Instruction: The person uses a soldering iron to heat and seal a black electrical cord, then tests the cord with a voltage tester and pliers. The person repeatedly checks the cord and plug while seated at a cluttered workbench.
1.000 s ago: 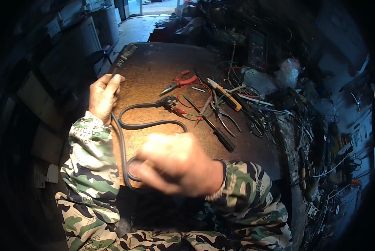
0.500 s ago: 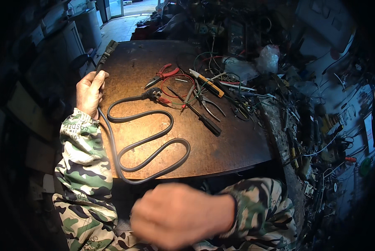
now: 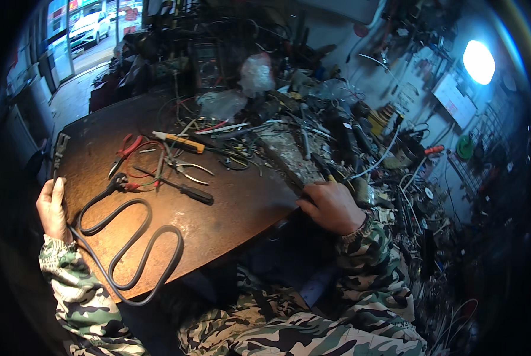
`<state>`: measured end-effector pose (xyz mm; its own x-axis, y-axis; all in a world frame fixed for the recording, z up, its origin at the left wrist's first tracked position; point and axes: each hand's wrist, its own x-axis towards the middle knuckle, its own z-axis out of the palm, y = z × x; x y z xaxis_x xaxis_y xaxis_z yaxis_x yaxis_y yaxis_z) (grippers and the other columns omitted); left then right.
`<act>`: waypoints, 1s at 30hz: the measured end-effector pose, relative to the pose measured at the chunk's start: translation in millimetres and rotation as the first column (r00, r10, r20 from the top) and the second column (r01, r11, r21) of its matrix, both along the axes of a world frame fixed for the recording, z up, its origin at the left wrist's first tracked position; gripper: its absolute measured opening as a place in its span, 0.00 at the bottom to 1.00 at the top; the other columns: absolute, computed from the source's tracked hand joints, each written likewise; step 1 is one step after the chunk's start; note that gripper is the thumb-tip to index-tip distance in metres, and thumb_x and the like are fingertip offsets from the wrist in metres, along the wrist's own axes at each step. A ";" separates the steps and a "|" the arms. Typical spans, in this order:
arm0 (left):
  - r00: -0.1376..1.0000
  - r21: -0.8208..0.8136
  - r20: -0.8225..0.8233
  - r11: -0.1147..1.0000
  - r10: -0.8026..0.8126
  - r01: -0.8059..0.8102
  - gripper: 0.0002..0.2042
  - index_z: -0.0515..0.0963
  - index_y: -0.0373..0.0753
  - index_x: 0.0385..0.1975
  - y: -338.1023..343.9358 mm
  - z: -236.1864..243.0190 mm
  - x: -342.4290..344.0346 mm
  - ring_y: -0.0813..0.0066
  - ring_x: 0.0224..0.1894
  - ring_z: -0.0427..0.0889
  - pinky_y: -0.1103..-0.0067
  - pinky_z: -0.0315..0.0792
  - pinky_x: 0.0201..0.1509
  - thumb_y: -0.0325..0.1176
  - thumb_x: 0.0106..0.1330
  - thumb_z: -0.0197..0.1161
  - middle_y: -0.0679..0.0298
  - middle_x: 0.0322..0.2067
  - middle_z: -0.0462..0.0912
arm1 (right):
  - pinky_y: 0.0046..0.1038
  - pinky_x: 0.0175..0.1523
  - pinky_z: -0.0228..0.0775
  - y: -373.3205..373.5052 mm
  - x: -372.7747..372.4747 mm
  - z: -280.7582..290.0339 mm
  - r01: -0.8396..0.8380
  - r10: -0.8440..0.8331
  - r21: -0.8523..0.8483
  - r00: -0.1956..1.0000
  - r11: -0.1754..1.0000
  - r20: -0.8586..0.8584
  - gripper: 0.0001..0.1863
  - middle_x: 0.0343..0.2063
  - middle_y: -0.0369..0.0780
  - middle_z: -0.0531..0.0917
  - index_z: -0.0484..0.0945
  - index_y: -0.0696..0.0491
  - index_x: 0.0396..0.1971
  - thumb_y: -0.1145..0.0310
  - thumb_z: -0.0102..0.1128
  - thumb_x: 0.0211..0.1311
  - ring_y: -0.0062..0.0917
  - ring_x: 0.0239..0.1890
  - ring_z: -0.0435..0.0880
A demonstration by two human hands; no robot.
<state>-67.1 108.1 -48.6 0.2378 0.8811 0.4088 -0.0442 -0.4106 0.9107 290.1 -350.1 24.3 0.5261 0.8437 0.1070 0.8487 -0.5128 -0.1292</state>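
Note:
My left hand (image 3: 53, 210) is closed around a dark grey power cord (image 3: 179, 240) at the table's left edge. The cord's dark connector (image 3: 61, 147) points up beyond my thumb. From my hand the cord runs in wavy loops over the brown tabletop (image 3: 236, 219) to its black plug (image 3: 119, 181); one loop hangs over the front edge. My right hand (image 3: 336, 207) is at the table's right corner, fingers curled downward; what they hold, if anything, is hidden. Just beyond it a black and yellow tool handle (image 3: 323, 168) lies among the clutter.
Red-handled pliers (image 3: 126, 151), a yellow and white pen-shaped tool (image 3: 179, 141), a black screwdriver (image 3: 191, 193), another pair of pliers (image 3: 189, 171) and thin wires lie mid-table. A multimeter (image 3: 209, 65) and clear plastic bag (image 3: 257, 74) are behind. Heaped tools and parts fill the right.
My view has swung to the right. My right hand has moved from in front of my body to the clutter at the table's right corner. My left hand still holds the cord.

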 end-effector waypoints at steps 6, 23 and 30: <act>0.972 0.029 -0.209 0.994 0.106 -0.102 0.14 0.83 0.36 0.38 -13.9 20.2 -7.8 0.89 0.23 0.69 0.87 0.61 0.26 0.42 0.65 0.69 0.75 0.23 0.75 | 0.46 0.38 0.74 -5.1 68.6 -0.1 0.001 -0.044 0.161 0.963 0.987 0.264 0.22 0.26 0.51 0.82 0.79 0.60 0.27 0.52 0.68 0.56 0.47 0.30 0.83; 0.995 0.034 -0.063 0.997 -0.074 0.076 0.14 0.83 0.34 0.43 -33.4 14.9 22.8 0.86 0.28 0.70 0.84 0.66 0.33 0.38 0.66 0.67 0.73 0.26 0.78 | 0.48 0.50 0.72 69.6 311.8 -75.6 0.394 -0.382 -0.003 0.893 0.919 0.237 0.36 0.48 0.52 0.82 0.79 0.60 0.46 0.41 0.69 0.50 0.49 0.47 0.81; 0.998 0.139 -0.060 0.989 -0.032 0.040 0.13 0.83 0.34 0.44 -27.1 9.6 27.4 0.88 0.29 0.71 0.84 0.66 0.34 0.38 0.67 0.65 0.73 0.26 0.78 | 0.46 0.40 0.66 53.4 332.9 -66.3 0.259 -0.413 0.568 0.897 0.781 0.158 0.28 0.45 0.51 0.81 0.77 0.62 0.48 0.52 0.62 0.57 0.45 0.36 0.76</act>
